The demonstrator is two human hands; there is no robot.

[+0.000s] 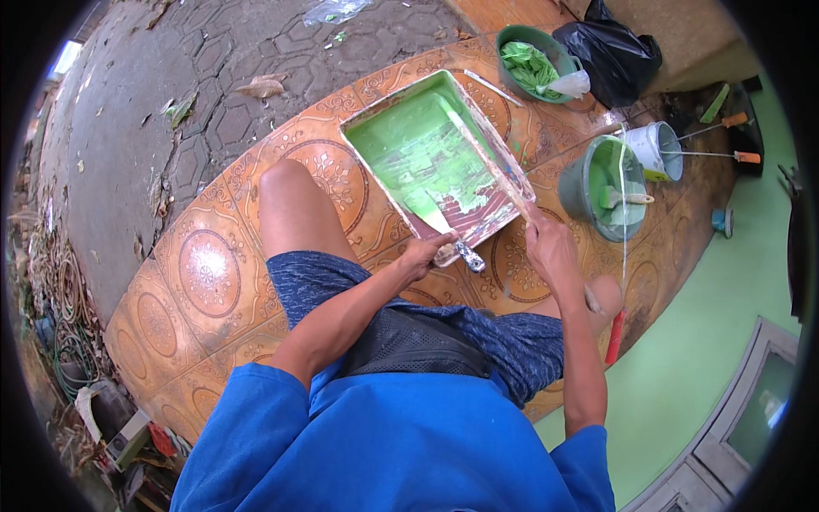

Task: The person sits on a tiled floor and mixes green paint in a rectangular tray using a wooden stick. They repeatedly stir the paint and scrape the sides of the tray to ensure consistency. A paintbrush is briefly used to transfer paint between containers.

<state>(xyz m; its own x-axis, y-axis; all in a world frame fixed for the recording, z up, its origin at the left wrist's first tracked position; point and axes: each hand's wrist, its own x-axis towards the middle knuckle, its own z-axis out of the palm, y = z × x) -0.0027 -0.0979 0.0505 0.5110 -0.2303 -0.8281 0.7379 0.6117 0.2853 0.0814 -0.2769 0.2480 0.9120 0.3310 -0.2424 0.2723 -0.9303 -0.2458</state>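
Note:
A rectangular tray (pixel 351 130) holds green paint, smeared thin over its brown bottom at the near end. My left hand (pixel 424 256) is closed on its near rim, fingertips against a paint-covered scraper (pixel 431 215). The scraper's blade lies in the tray and its silvery handle juts past the rim; whether my fingers also grip it I cannot tell. My right hand (pixel 550 245) is wrapped round the near end of a long wooden stick (pixel 488 162), which slants over the right side of the tray into the paint.
Right of the tray stands a paint bucket (pixel 573 183) with a brush (pixel 627 198) across it, beside a white pail (pixel 663 141). Farther back are a green basin (pixel 512 36) and a black plastic bag (pixel 610 51). A red-handled tool (pixel 615 337) lies by my right knee, near the green wall (pixel 725 282).

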